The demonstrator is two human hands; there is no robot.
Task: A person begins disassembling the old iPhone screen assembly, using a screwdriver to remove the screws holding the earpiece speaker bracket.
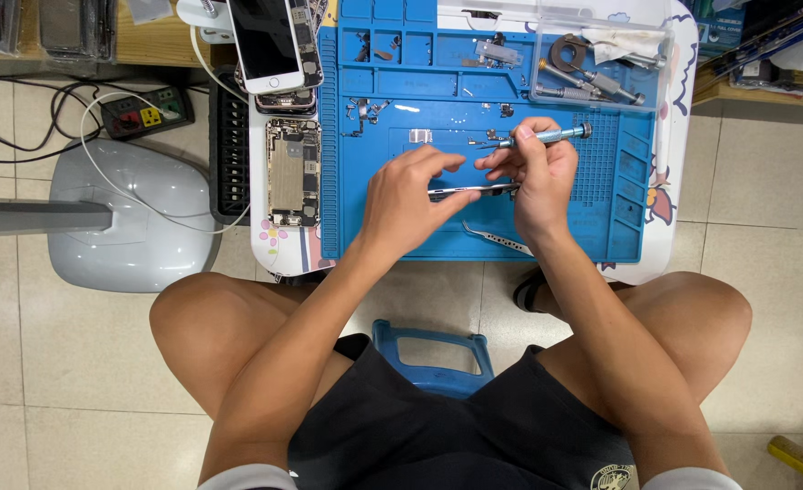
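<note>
My left hand [408, 195] pinches a pair of silver tweezers [474, 190] over the blue repair mat [474, 227], the tips pointing right toward my other hand. My right hand [536, 172] grips a slim blue-grey screwdriver [546, 136] lying across its fingers, handle end to the right. Fingertips of both hands meet around a tiny part I cannot make out. An opened phone chassis [292, 172] lies at the mat's left edge. A second pair of tweezers [494, 238] rests on the mat below my hands.
A phone screen [265, 41] lies face up at the top left. Small screws and brackets [365, 111] are scattered on the mat's upper part. A clear tray of tools [601, 63] sits top right. A grey lamp base [124, 213] and power strip [147, 113] stand on the floor left.
</note>
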